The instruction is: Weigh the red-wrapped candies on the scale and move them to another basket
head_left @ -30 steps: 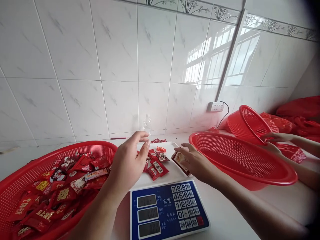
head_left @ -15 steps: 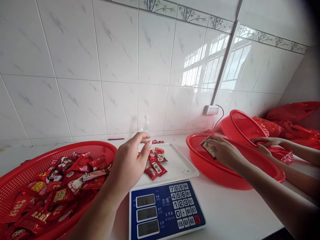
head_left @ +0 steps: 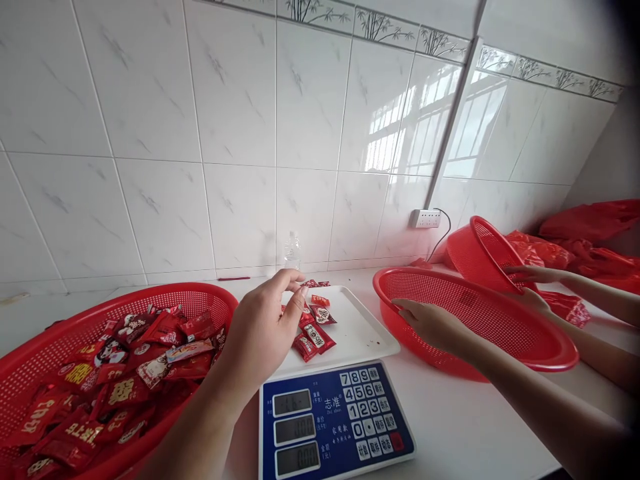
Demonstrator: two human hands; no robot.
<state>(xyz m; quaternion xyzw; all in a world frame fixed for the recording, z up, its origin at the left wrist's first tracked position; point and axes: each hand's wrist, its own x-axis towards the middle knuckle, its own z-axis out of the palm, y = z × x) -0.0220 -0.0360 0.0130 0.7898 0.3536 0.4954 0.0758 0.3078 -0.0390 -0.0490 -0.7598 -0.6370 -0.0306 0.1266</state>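
My left hand (head_left: 270,317) hovers over the near left part of the white scale tray (head_left: 367,327). Its fingers are loosely curled, the thumb apart from them, and nothing shows in the grasp. Several small red and brown snack packets (head_left: 319,337) lie on the tray, partly hidden by this hand. My right hand (head_left: 435,327) is at the near left rim of a large red basket (head_left: 540,353), its fingers over the rim; the fingertips are partly hidden. Below the tray is the blue scale panel (head_left: 333,420) with keys and three displays.
At the left stands a red basket (head_left: 220,293) full of snack packets. Another person's hands (head_left: 537,275) hold a tilted red basket (head_left: 467,257). Red bags (head_left: 595,233) are heaped behind. A clear bottle (head_left: 293,250) and a power strip (head_left: 426,219) are by the wall.
The cream and brown packet in my right hand is out of sight now. That hand has moved a little left and down to the basket's rim. My left hand has barely moved.
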